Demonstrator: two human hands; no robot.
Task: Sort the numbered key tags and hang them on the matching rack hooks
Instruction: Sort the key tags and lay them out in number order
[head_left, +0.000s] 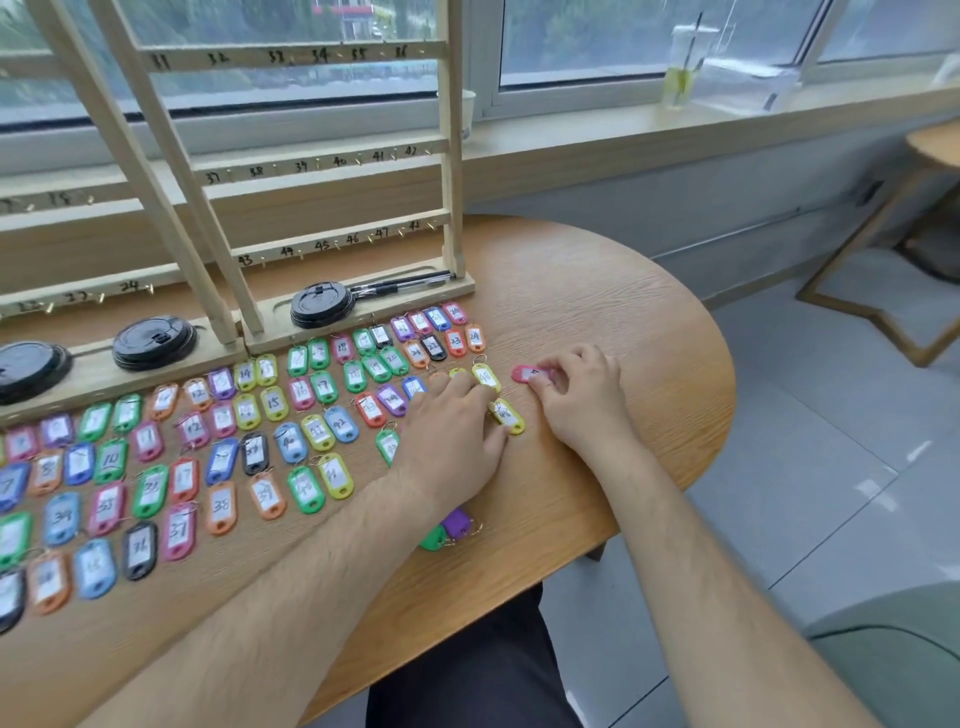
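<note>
Pink-red plastic with a white paper label, one key tag (524, 373) lies in front of the rack (451, 171), just past its right post. Curled fingertips of the right hand (582, 395) pinch it; the left hand (452, 431) lies flat, fingers together, on yellow tags (506, 415).

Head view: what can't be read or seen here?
- Number on the red plastic key tag: partly covered by the right hand pinching it, the rest blurred.
- Number on the green plastic key tag: half hidden under the left hand.
- Label of the purple plastic key tag: hidden by the left forearm.
- Left section of the wooden hook rack: cut off by the frame edge.
</note>
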